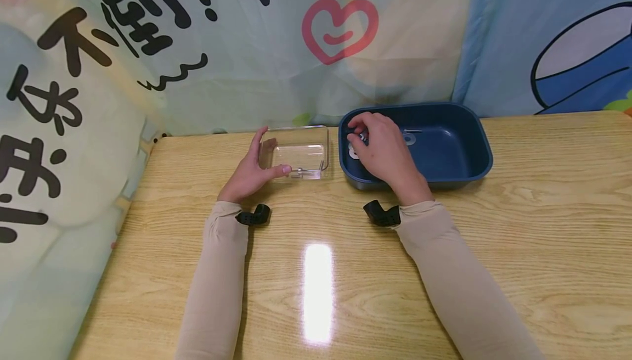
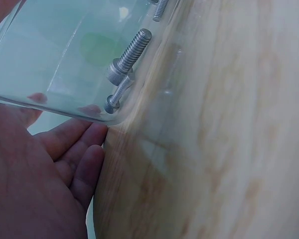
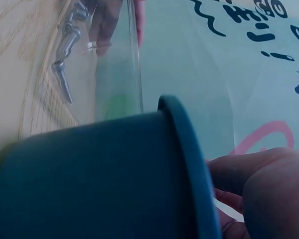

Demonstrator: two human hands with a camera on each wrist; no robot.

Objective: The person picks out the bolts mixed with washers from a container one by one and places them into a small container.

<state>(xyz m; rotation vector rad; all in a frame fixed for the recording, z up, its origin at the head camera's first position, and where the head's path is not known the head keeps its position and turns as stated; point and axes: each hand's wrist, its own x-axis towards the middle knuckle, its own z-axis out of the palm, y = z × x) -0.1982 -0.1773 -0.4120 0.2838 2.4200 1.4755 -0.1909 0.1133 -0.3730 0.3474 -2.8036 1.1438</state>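
Table (image 1: 316, 294): pale wood, a glare streak nearest the viewer. Left hand (image 1: 249, 170): fingers relaxed and straight, thumb laid along the near wall of the clear tray (image 1: 295, 151), steadying it. Bolts (image 2: 127, 59) lie in that tray's near right corner, long axes roughly along its near edge. Right hand (image 1: 382, 148): fingers curled down inside the blue bin (image 1: 469, 146), over flat metal washers (image 1: 408, 139) (whether anything is pinched, cannot tell). Tray sits just left of bin; the right hand is nearer the washers. Printed curtain (image 1: 197, 47) behind.
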